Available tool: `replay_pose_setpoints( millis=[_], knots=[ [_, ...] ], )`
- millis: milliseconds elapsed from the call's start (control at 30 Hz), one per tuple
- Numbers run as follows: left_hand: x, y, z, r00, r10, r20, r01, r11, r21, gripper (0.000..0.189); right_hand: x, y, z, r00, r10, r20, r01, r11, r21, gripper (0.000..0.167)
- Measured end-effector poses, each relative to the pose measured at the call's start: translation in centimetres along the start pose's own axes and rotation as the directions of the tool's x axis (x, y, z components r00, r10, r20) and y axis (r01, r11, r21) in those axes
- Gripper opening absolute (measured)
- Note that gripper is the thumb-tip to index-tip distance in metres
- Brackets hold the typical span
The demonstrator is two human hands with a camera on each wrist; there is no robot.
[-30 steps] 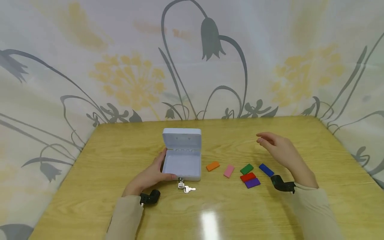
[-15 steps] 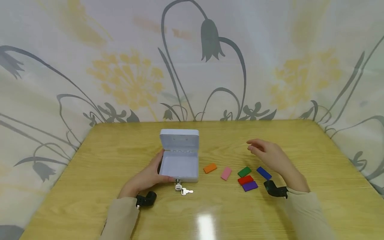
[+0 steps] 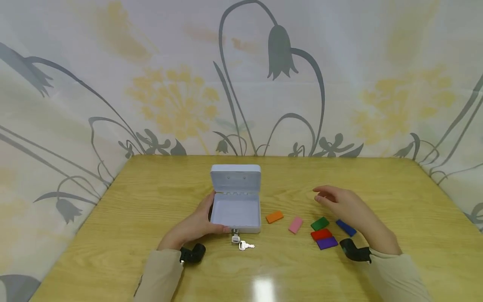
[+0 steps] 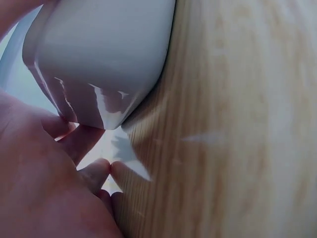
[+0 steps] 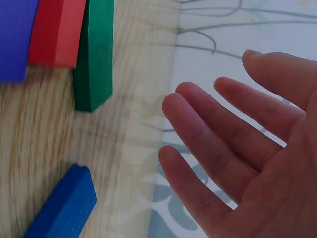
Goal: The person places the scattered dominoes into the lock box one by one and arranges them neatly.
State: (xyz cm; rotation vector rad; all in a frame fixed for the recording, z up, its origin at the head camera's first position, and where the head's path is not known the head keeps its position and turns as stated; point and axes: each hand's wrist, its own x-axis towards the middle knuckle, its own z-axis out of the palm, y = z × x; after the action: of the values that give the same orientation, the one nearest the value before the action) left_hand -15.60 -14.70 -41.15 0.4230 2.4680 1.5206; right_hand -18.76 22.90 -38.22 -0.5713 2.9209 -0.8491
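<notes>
A small white metal box [image 3: 235, 212] stands open on the wooden table, lid [image 3: 235, 178] upright, with a key in its front lock and a second key [image 3: 247, 246] hanging beside it. My left hand [image 3: 203, 220] grips the box's left front corner, thumb along the front; the left wrist view shows the box wall [image 4: 104, 54] against my fingers [image 4: 91, 173]. My right hand [image 3: 337, 203] hovers with relaxed, spread fingers [image 5: 218, 158] just above the green block [image 3: 320, 223] [image 5: 94, 59] and blue block [image 3: 346, 228] [image 5: 64, 208], holding nothing.
To the right of the box lie an orange block [image 3: 274, 217], a pink block [image 3: 296, 225], a red block [image 3: 321, 234] and a purple block [image 3: 327, 243]. A floral curtain surrounds the table [image 3: 151, 188] on three sides.
My right hand has come down and drifted left, closer to the green block. The left hand keeps its hold on the box. The head view shifted slightly.
</notes>
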Motion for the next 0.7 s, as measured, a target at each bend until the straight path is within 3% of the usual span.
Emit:
replay_pose_setpoints(
  millis=[133,300,367,500,567,700],
  knots=[
    [-0.2,1.2,-0.1,1.0,0.007,-0.003,-0.007,1.0,0.018,0.108,0.4,-0.3,0.7,0.999,-0.029,0.025,0.029,1.0,0.001,0.039],
    [0.2,0.0,0.0,0.999,0.037,-0.003,-0.037,0.997,0.072,0.108,0.7,-1.0,1.6,0.996,-0.062,0.068,0.061,0.998,0.022,0.037],
    [0.1,0.1,-0.1,0.999,0.037,0.003,-0.037,0.997,0.063,0.108,0.8,-1.4,2.1,0.994,-0.067,0.092,0.064,0.997,0.034,0.037],
    [-0.4,1.5,-0.2,1.0,0.004,0.021,-0.004,1.0,0.01,0.107,1.0,-2.2,2.9,0.989,-0.062,0.131,0.059,0.998,0.026,0.038],
    [-0.4,1.8,-0.3,1.0,-0.002,0.027,0.002,1.0,0.025,0.107,1.0,-2.4,3.1,0.988,-0.054,0.142,0.052,0.998,0.02,0.038],
    [-0.1,0.9,-0.2,1.0,0.007,0.021,-0.008,0.999,0.052,0.107,1.0,-2.6,3.5,0.984,-0.052,0.168,0.056,0.998,-0.015,0.037]
  ],
)
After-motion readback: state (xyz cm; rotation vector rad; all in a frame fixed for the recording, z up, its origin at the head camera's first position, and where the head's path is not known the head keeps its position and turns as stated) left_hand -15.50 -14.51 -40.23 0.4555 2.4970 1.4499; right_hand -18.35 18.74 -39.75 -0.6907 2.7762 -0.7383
